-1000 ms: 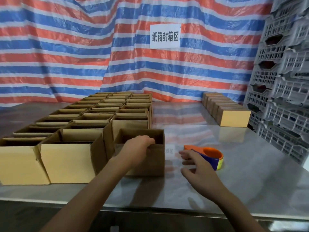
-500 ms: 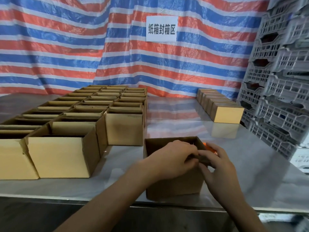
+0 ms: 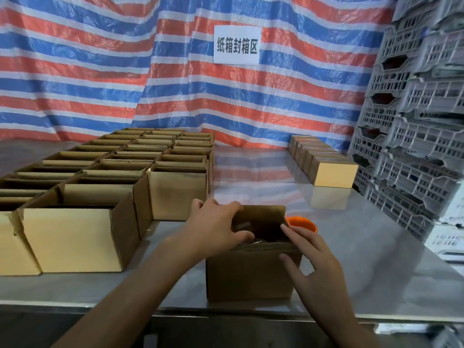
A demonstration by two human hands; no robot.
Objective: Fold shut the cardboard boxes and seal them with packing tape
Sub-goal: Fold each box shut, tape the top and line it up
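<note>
I log near brown box [image 3: 251, 277] open-topped, contents unclear; left hand [image 3: 216, 229] grips its flap, right hand [image 3: 316, 267] splayed against it.

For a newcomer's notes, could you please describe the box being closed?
On the steel table, right of the open boxes, one cardboard box stands alone at the near edge. Only it has the left hand and right hand on it.

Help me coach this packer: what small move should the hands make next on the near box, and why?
Probably fold the side flaps inward. The box stands open on top, the left hand grips its left edge, the right hand touches its right side with straight fingers, and the tape dispenser sits untouched behind it.
</note>
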